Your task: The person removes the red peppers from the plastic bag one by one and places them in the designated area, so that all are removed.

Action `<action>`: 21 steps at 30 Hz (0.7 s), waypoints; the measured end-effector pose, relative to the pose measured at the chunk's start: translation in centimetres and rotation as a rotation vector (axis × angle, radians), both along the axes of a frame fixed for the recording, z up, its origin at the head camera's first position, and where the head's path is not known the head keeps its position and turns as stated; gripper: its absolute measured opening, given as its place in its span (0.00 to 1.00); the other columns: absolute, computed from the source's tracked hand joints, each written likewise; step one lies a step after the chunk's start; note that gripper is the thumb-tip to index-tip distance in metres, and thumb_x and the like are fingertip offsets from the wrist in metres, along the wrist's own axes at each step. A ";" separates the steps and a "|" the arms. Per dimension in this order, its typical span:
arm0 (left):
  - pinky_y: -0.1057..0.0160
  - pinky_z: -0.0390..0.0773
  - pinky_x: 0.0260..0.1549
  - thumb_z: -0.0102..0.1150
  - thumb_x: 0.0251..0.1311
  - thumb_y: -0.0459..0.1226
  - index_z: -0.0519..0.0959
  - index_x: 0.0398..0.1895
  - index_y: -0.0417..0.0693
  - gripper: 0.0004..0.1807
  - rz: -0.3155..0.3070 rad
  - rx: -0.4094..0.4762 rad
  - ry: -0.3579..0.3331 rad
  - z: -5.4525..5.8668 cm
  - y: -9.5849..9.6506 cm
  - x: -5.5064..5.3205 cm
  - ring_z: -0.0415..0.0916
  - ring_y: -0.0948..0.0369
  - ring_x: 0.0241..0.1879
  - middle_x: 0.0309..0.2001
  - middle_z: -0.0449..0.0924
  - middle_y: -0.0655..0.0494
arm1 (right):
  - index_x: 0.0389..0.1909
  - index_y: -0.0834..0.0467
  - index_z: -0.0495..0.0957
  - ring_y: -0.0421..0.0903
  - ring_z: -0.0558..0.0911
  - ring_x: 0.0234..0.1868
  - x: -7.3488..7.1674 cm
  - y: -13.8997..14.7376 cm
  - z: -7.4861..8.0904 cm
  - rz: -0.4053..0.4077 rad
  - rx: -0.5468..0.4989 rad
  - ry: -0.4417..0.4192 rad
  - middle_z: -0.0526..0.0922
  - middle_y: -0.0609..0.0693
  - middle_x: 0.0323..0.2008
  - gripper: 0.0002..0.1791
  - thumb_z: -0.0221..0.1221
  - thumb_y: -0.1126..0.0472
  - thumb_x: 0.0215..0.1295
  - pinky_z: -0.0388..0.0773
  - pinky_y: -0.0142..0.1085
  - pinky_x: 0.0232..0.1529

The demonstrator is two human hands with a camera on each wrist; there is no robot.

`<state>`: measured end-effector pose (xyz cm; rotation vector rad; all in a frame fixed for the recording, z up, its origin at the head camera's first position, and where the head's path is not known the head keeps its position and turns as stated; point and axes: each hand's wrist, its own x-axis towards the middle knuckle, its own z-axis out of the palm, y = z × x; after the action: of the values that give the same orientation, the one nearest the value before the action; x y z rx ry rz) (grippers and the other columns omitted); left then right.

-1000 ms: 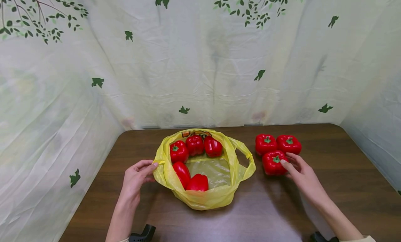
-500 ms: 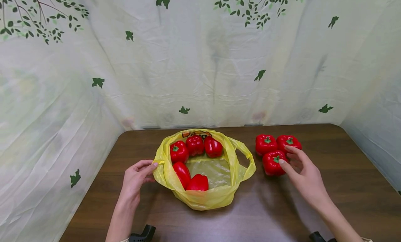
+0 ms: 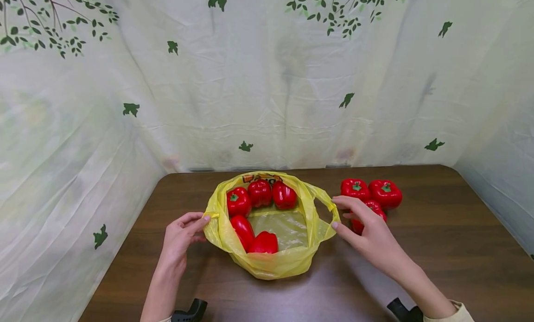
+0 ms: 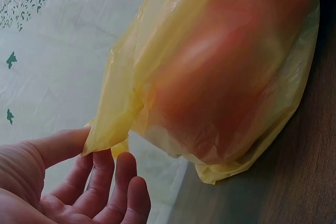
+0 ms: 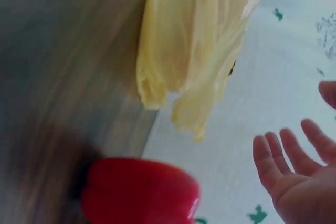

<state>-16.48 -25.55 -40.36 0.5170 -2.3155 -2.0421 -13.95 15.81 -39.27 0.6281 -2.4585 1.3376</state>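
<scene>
A yellow plastic bag (image 3: 277, 268) stands with its mouth spread wide, several red bell peppers (image 3: 259, 193) inside along the left and back. My left hand (image 3: 180, 241) pinches the left handle between thumb and fingers; the left wrist view shows the thumb on the film of the bag (image 4: 210, 77). At the bag's right handle is my right hand (image 3: 373, 236), thumb and fingers apart. The right wrist view shows this hand (image 5: 302, 182) holding nothing, with a gap to the bag (image 5: 181, 30). Partly behind it in the head view is a bell pepper (image 3: 375, 207).
Two more red bell peppers stand right of the bag, one at the left (image 3: 354, 188) and one at the right (image 3: 386, 193). All rest on a dark wooden table (image 3: 450, 229). A pale leaf-print curtain (image 3: 292, 104) hangs behind the table.
My right hand has let go of the front bell pepper and moved left to the bag's right handle. The pepper stays where it was. My left hand has not moved.
</scene>
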 end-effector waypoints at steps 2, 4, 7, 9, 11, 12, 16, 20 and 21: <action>0.62 0.82 0.35 0.68 0.60 0.43 0.78 0.48 0.37 0.20 0.003 -0.009 -0.010 0.0 0.0 0.0 0.81 0.57 0.31 0.35 0.84 0.56 | 0.62 0.44 0.73 0.44 0.76 0.52 -0.2 -0.6 0.1 0.041 0.016 -0.007 0.74 0.39 0.59 0.27 0.68 0.59 0.62 0.77 0.31 0.49; 0.62 0.82 0.35 0.68 0.60 0.43 0.78 0.49 0.38 0.20 0.004 -0.013 -0.015 0.0 0.0 0.0 0.81 0.57 0.31 0.36 0.84 0.56 | 0.61 0.43 0.73 0.42 0.76 0.52 -0.3 -1.3 0.2 0.073 0.041 -0.016 0.74 0.38 0.59 0.26 0.67 0.58 0.63 0.79 0.34 0.47; 0.62 0.82 0.35 0.68 0.60 0.43 0.78 0.49 0.37 0.21 0.003 -0.013 -0.012 0.0 0.0 0.1 0.81 0.57 0.31 0.36 0.84 0.55 | 0.60 0.44 0.73 0.40 0.75 0.52 -0.5 -2.3 0.4 0.133 0.061 -0.018 0.74 0.38 0.58 0.26 0.68 0.59 0.62 0.80 0.40 0.46; 0.62 0.82 0.35 0.68 0.60 0.43 0.78 0.48 0.37 0.20 0.004 -0.013 -0.007 0.0 0.0 0.1 0.81 0.57 0.31 0.36 0.84 0.55 | 0.60 0.45 0.73 0.39 0.75 0.55 -0.6 -3.0 0.6 0.173 0.072 -0.012 0.74 0.37 0.58 0.27 0.68 0.61 0.61 0.80 0.42 0.49; 0.62 0.82 0.35 0.68 0.60 0.43 0.78 0.48 0.37 0.20 0.003 -0.012 -0.003 0.0 -0.1 0.1 0.81 0.57 0.31 0.36 0.84 0.55 | 0.60 0.46 0.74 0.39 0.74 0.57 -0.7 -3.7 0.6 0.214 0.075 -0.012 0.75 0.37 0.57 0.27 0.69 0.61 0.60 0.78 0.43 0.52; 0.62 0.82 0.35 0.68 0.60 0.43 0.78 0.48 0.37 0.20 0.003 -0.011 -0.001 0.0 -0.1 0.0 0.81 0.57 0.31 0.36 0.84 0.55 | 0.59 0.47 0.74 0.39 0.74 0.58 -0.8 -4.1 0.6 0.235 0.077 -0.016 0.75 0.38 0.57 0.26 0.68 0.61 0.60 0.78 0.43 0.54; 0.61 0.82 0.36 0.68 0.60 0.43 0.79 0.48 0.37 0.20 0.002 -0.012 -0.002 -0.1 -0.1 0.1 0.81 0.57 0.31 0.36 0.85 0.55 | 0.59 0.48 0.74 0.40 0.73 0.60 -0.7 -5.5 0.2 0.296 0.103 -0.019 0.76 0.39 0.57 0.24 0.67 0.58 0.63 0.75 0.43 0.57; 0.60 0.82 0.37 0.68 0.60 0.43 0.79 0.48 0.37 0.20 0.001 -0.013 -0.003 -0.1 -0.2 0.1 0.81 0.57 0.32 0.36 0.84 0.55 | 0.60 0.49 0.75 0.42 0.72 0.61 -0.7 -7.0 -0.7 0.328 0.138 0.004 0.76 0.42 0.58 0.22 0.65 0.55 0.65 0.73 0.45 0.60; 0.60 0.82 0.37 0.68 0.60 0.43 0.79 0.48 0.37 0.20 0.000 -0.011 -0.002 -0.1 -0.2 0.1 0.81 0.57 0.32 0.36 0.84 0.55 | 0.59 0.50 0.75 0.43 0.72 0.62 -0.7 -7.4 -1.0 0.338 0.136 0.006 0.76 0.43 0.58 0.22 0.65 0.55 0.65 0.72 0.44 0.60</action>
<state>-16.42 -25.72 -40.42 0.5193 -2.3262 -2.0284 -14.63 8.40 -40.24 1.1200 -2.5358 1.2806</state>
